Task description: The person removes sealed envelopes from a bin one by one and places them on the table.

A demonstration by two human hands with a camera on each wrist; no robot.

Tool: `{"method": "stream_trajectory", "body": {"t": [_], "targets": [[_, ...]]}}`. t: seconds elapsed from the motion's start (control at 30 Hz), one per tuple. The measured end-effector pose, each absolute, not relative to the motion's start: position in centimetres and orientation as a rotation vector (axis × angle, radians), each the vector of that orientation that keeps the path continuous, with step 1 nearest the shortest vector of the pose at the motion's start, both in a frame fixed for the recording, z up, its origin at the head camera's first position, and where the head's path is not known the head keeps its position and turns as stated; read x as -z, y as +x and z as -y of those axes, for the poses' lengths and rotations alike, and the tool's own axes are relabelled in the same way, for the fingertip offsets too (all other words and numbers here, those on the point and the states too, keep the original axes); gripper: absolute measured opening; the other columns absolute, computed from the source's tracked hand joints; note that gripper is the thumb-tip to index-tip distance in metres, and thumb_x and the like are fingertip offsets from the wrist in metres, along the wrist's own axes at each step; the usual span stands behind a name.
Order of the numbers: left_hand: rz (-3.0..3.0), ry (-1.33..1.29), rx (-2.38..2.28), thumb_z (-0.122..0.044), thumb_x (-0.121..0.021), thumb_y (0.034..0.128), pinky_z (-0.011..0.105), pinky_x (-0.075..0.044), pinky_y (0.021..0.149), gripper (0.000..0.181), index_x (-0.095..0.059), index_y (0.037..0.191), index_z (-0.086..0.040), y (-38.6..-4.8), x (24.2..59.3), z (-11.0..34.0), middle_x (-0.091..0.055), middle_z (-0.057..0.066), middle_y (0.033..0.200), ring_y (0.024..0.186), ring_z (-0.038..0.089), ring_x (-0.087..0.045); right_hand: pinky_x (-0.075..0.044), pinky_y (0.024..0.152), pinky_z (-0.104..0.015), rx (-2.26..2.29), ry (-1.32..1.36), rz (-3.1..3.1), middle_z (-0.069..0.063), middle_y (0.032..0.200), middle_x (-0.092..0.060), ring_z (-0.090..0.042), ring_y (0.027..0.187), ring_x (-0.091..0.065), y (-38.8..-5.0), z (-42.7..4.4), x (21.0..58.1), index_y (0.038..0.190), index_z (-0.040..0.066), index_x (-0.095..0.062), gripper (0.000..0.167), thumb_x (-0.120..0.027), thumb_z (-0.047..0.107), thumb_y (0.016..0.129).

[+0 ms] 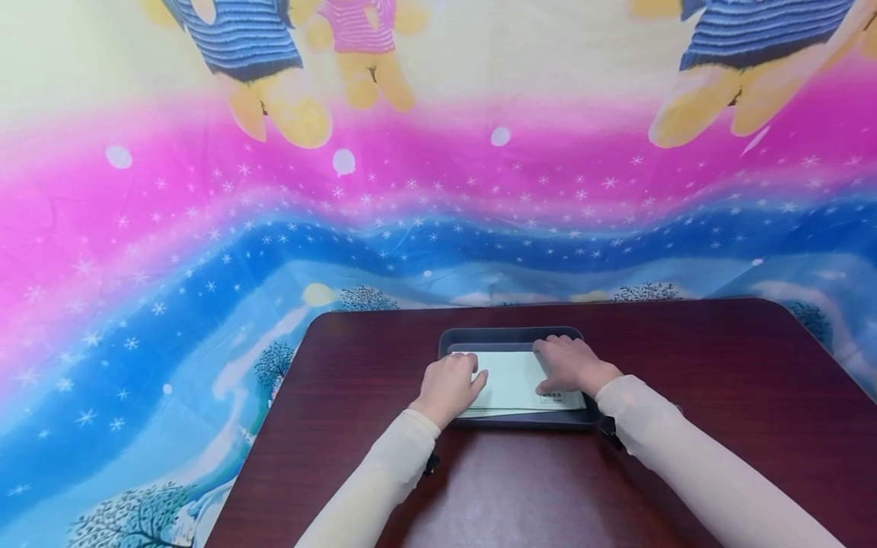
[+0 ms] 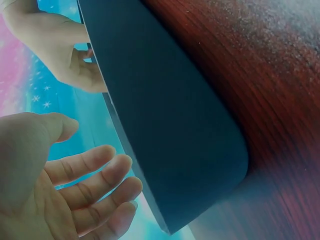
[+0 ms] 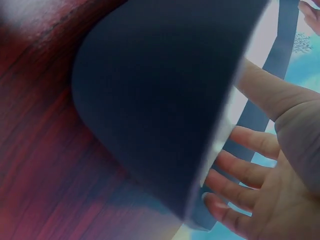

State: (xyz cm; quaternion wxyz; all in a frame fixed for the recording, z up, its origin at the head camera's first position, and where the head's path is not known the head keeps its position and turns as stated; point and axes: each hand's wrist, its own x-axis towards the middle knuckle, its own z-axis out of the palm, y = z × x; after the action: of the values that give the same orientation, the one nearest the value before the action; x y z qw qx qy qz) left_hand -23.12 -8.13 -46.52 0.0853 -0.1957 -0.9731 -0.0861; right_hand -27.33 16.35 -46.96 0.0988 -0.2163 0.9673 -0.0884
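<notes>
A dark grey shallow tray (image 1: 510, 335) lies on the table with pale green flat papers (image 1: 503, 380) in it, perhaps envelopes. Small dark print shows near their lower right corner. Over the tray's left end hovers my left hand (image 1: 447, 387), its fingers loosely bent and apart; in the left wrist view that hand (image 2: 75, 195) holds nothing beside the tray wall (image 2: 165, 110). My right hand (image 1: 570, 365) is spread over the right end of the papers. From the right wrist view, its fingertips (image 3: 215, 200) reach past the tray rim; whether they touch the papers cannot be told.
The dark red-brown wooden table (image 1: 692, 365) extends to both sides and in front of the tray. Behind it hangs a colourful printed cloth (image 1: 479, 175) with bears and snowflakes, close to the table's back edge.
</notes>
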Motion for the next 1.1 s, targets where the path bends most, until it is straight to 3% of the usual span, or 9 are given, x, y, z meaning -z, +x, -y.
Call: {"method": "stream_trajectory", "body": {"t": [0.27,0.47,0.63,0.8,0.93,1.1], "targets": [[2.902,-0.582,0.241,-0.036,-0.062,0.0993,0.027,-0.043,0.048,0.024,-0.071,0.089,-0.016,-23.1,46.7,8.2,-0.063,-0.004,0.069,0.057,0.009,-0.054,-0.048,0.090,-0.056,0.259,-0.657,-2.914,-0.014,0.118,-0.066,-0.033,0.105,-0.061,-27.5,-16.3,47.2,0.131,0.007,-0.058,0.075,-0.089,0.044,0.074],[2.891,-0.591,0.238,-0.036,-0.063,0.0988,0.026,-0.041,0.046,0.024,-0.067,0.085,-0.017,-23.0,46.8,8.1,-0.057,-0.005,0.064,0.053,0.008,-0.050,-0.046,0.093,-0.059,0.251,-0.683,-2.988,-0.011,0.113,-0.066,-0.032,0.105,-0.062,-27.5,-16.2,47.1,0.123,0.010,-0.057,0.066,-0.091,0.034,0.073],[2.897,-0.591,0.242,-0.035,-0.063,0.0984,0.025,-0.035,0.045,0.026,-0.063,0.079,-0.018,-22.8,46.7,8.2,-0.051,-0.006,0.061,0.050,0.007,-0.043,-0.049,0.078,-0.047,0.353,-0.705,-2.988,-0.004,0.094,-0.067,-0.020,0.084,-0.062,-27.6,-16.1,46.7,0.110,0.011,-0.056,0.047,-0.089,0.023,0.078],[2.886,-0.594,0.233,-0.035,-0.064,0.0979,0.025,-0.035,0.045,0.026,-0.062,0.078,-0.018,-22.7,46.6,8.3,-0.050,-0.006,0.060,0.050,0.007,-0.043,-0.040,0.064,-0.033,0.516,-0.673,-2.952,0.000,0.078,-0.058,-0.015,0.067,-0.048,-27.6,-16.2,46.2,0.099,0.012,-0.054,0.028,-0.080,0.016,0.087],[2.881,-0.600,0.236,-0.034,-0.064,0.0982,0.025,-0.035,0.044,0.026,-0.062,0.078,-0.018,-22.8,46.6,8.3,-0.049,-0.006,0.060,0.050,0.007,-0.042,-0.035,0.061,-0.031,0.624,-0.646,-2.928,0.000,0.078,-0.054,-0.015,0.065,-0.042,-27.6,-16.4,45.9,0.094,0.012,-0.055,0.022,-0.076,0.015,0.091],[2.877,-0.603,0.240,-0.035,-0.062,0.0990,0.025,-0.035,0.044,0.025,-0.063,0.080,-0.018,-22.8,46.4,8.2,-0.051,-0.006,0.061,0.049,0.007,-0.042,-0.039,0.061,-0.031,0.683,-0.628,-2.916,-0.002,0.090,-0.064,-0.015,0.067,-0.046,-27.5,-16.7,45.6,0.096,0.013,-0.061,0.011,-0.072,0.015,0.094]]}}
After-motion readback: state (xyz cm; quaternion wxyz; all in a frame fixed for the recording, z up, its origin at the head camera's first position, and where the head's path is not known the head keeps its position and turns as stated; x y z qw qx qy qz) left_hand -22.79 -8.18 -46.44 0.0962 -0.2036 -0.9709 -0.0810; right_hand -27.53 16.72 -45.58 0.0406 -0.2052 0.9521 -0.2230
